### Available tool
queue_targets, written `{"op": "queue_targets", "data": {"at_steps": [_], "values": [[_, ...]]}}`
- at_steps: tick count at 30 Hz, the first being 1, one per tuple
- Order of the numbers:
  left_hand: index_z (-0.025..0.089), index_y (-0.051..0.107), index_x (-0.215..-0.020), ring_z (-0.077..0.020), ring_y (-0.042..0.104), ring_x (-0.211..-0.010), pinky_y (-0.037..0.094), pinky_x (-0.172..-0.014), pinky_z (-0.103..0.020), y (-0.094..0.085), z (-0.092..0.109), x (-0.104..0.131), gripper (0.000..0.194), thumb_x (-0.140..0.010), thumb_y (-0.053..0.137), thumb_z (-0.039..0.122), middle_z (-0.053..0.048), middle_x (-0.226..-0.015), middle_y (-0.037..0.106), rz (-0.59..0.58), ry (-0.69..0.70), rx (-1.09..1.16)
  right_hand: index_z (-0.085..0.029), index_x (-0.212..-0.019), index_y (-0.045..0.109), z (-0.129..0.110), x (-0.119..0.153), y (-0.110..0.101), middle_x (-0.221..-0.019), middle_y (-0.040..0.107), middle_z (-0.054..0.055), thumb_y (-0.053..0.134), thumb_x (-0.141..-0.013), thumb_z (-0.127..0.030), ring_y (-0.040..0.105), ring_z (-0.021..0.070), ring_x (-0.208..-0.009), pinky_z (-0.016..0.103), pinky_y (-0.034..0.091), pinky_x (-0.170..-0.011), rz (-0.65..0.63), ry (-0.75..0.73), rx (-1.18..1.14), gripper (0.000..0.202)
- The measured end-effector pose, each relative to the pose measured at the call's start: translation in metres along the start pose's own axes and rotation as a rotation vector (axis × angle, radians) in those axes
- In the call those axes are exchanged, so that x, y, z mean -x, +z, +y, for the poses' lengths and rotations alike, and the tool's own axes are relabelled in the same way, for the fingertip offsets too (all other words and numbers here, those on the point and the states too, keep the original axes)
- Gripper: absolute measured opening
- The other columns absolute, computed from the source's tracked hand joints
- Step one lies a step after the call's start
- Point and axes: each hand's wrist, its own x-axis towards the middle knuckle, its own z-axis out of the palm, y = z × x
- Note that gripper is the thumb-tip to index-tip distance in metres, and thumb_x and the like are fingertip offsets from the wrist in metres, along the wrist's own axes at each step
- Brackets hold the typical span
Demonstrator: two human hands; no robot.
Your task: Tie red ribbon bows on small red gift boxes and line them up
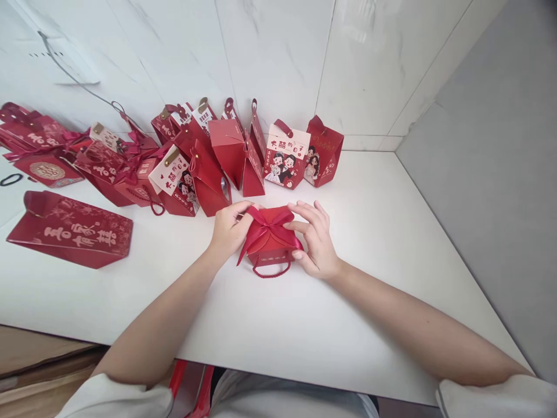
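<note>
A small red gift box [270,255] stands on the white table in front of me. A shiny red ribbon [273,227] is tied in a bow on its top, and a twisted red cord handle [272,274] hangs down its near side. My left hand [231,227] is at the left of the bow, its thumb and fingers closed on a ribbon loop; some fingertips are hidden. At the right, my right hand [314,239] has its fingers spread, with fingertips touching the bow and the thumb beside the box.
Red gift boxes [217,151] crowd the back and left of the white table [369,313]. A larger red box [73,229] lies at the left, near a black ring [11,179]. Behind is a marbled wall [278,58]; a grey surface [500,191] borders the right edge.
</note>
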Motion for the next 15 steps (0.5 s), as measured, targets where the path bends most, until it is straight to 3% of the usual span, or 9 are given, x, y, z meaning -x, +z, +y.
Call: {"op": "queue_targets", "data": {"at_steps": [3,10,15], "values": [[0.020,0.078,-0.093,-0.0170,0.070,-0.086,0.052,-0.069,-0.022,-0.0009,-0.0007,0.0003,0.023,-0.087,0.057,0.026,-0.001,-0.096,0.078,0.096,0.015,-0.060,-0.025,-0.129,0.051,0.0006,-0.0006,-0.0003,-0.145,0.049,0.013,0.024,-0.101,-0.054,0.041,0.0322,-0.140,0.059,0.022,-0.119,-0.015,0.082,0.042,0.048],[0.019,0.075,-0.092,-0.0160,0.068,-0.085,0.050,-0.065,-0.021,0.0032,0.0038,0.0067,0.020,-0.086,0.057,0.022,-0.001,-0.093,0.077,0.068,0.116,-0.132,-0.024,-0.132,0.051,-0.0040,-0.0013,0.0004,-0.151,0.043,0.014,0.028,-0.102,-0.049,0.037,0.0324,-0.143,0.059,0.022,-0.118,-0.081,0.108,0.062,0.046],[0.018,0.075,-0.091,-0.0154,0.068,-0.084,0.049,-0.062,-0.020,0.0055,0.0052,0.0080,0.020,-0.087,0.056,0.022,-0.001,-0.092,0.076,0.046,0.104,-0.103,-0.026,-0.151,0.029,-0.0073,-0.0003,0.0015,-0.158,0.034,0.016,0.029,-0.102,-0.047,0.032,0.0325,-0.147,0.061,0.023,-0.117,-0.107,0.123,0.065,0.053]]}}
